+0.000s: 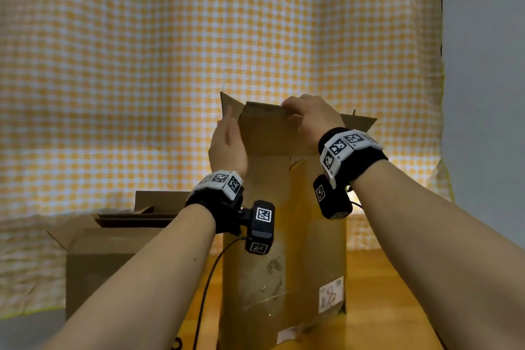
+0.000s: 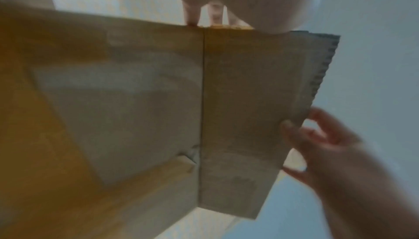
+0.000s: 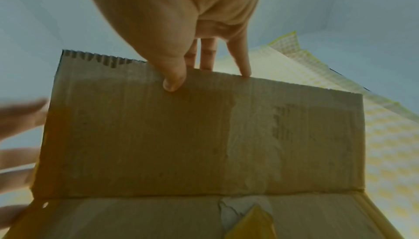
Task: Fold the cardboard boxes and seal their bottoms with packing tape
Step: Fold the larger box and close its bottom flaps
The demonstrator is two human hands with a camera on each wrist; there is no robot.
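A yellow checked cloth hangs behind our wooden worktop, where the tall box stands upright. Our right hand pinches its near top flap; our left hand lies flat-fingered against the left flap.

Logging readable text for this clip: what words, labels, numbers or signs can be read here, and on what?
No readable words.
White label on the tall box: print and red scribble, too small.
Torn label at its base: blurred.
Wristband squares: black-and-white code patterns, no letters.
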